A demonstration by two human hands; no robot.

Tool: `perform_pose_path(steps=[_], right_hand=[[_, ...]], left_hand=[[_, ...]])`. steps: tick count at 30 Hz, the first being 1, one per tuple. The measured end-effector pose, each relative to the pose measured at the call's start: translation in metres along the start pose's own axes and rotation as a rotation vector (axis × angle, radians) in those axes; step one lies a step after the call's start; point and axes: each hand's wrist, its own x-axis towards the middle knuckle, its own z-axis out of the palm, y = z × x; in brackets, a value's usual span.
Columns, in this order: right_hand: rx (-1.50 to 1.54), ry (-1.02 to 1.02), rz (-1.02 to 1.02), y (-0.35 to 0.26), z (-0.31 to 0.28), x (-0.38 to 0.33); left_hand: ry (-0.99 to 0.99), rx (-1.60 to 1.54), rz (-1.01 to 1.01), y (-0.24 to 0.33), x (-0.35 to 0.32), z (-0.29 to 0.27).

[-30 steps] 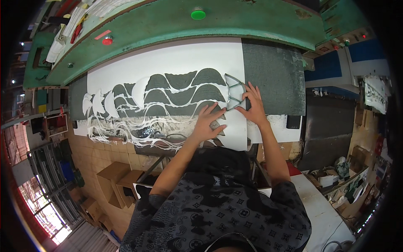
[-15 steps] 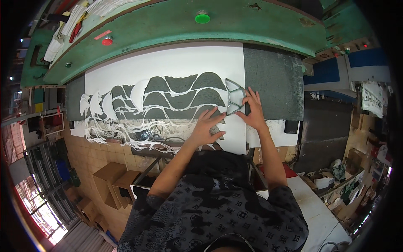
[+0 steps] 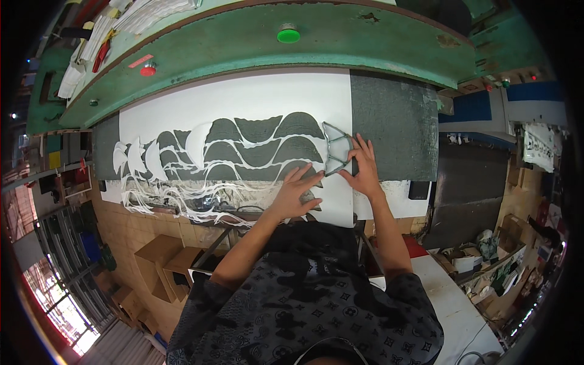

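A metal cutting die (image 3: 338,139), an open frame with a curved edge and cross struts, lies on the white sheet (image 3: 243,91) near its right edge. My right hand (image 3: 364,167) grips the die's right side, thumb below and fingers above. Spread over the lower part of the sheet is my left hand (image 3: 295,193), its fingers apart and its index fingertip close to the die's lower left corner. Wavy rows of cut-out gaps run left of the die, showing the dark pad (image 3: 395,121) beneath. Thin strips of sheet hang between the gaps.
Across the back runs a green machine beam (image 3: 231,52) with a green button (image 3: 288,34) and a red button (image 3: 148,70). Loose white cut pieces (image 3: 199,145) stand up at the left of the sheet. Cardboard boxes (image 3: 157,258) sit on the floor at lower left.
The view has shifted slightly, so the bench sits a little lower. My right hand still holds the die at the sheet's right side, and my left hand stays spread beside it.
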Motion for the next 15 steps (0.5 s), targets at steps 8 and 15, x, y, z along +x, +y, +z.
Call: perform_pose_path(steps=[8, 15], right_hand=[[0.071, 0.03, 0.036, 0.0, -0.002, -0.003], [0.215, 0.287, 0.108, -0.054, -0.002, -0.025]], left_hand=[[0.221, -0.157, -0.114, -0.006, -0.01, -0.033], [0.904, 0.657, -0.754, -0.124, -0.057, -0.198]])
